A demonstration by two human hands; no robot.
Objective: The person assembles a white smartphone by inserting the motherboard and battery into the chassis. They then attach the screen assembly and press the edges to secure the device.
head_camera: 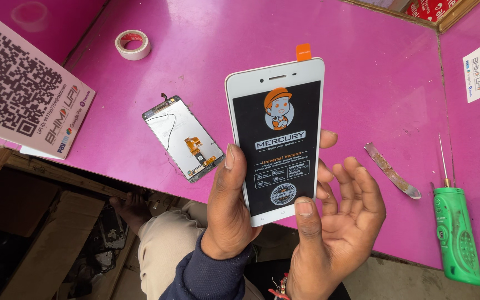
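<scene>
A person's left hand [230, 208] is pinching a white phone screen panel [277, 139] by its long edges, upright above the pink table [362, 83], while the right hand [337, 222] is cupping behind it, fingers spread, thumb pressing the bottom edge. With so narrow a hold, the panel is likely risking a slip onto the table edge below. Its face is wearing a black protective film with an orange pull tab [303, 52] at 12 o'clock. A bare display assembly [183, 138] is lying at 9 o'clock.

Glossy magenta table [318, 33] under even light; wooden edging [56, 169]; dim, cluttered space beneath at lower left
</scene>
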